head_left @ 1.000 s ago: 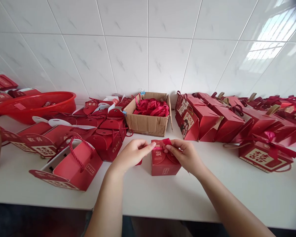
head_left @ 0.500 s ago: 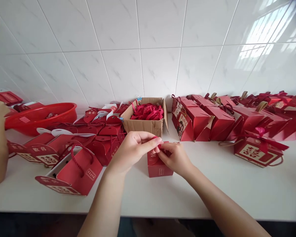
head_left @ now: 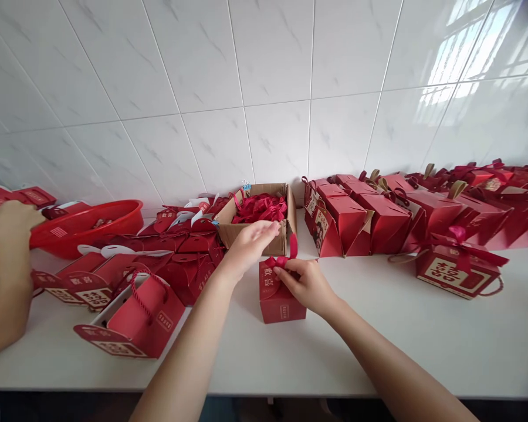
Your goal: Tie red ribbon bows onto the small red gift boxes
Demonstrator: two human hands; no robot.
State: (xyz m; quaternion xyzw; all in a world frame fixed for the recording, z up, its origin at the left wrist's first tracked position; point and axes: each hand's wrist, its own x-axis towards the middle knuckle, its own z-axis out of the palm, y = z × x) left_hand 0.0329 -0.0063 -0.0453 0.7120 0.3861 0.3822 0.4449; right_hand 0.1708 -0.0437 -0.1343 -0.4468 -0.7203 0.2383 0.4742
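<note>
A small red gift box (head_left: 283,302) stands on the white table in front of me, with a dark red ribbon (head_left: 293,245) at its top. My right hand (head_left: 305,282) pinches the ribbon over the lid. Raised just behind and left of the box is my left hand (head_left: 251,243), its fingers stretched out and apart from the ribbon. Behind them, a cardboard box (head_left: 231,233) holds a heap of red ribbons (head_left: 264,208).
An open red box (head_left: 152,319) stands at front left, with several more behind it and a red basin (head_left: 125,220). At far left is another person's arm (head_left: 9,275). Rows of red boxes (head_left: 389,225) and a bowed box (head_left: 460,272) stand right.
My left hand has let go of the ribbon and opened. A ribbon end now sticks up behind the box. The other person's arm has moved, its hand now showing by the basin. The view has shifted slightly.
</note>
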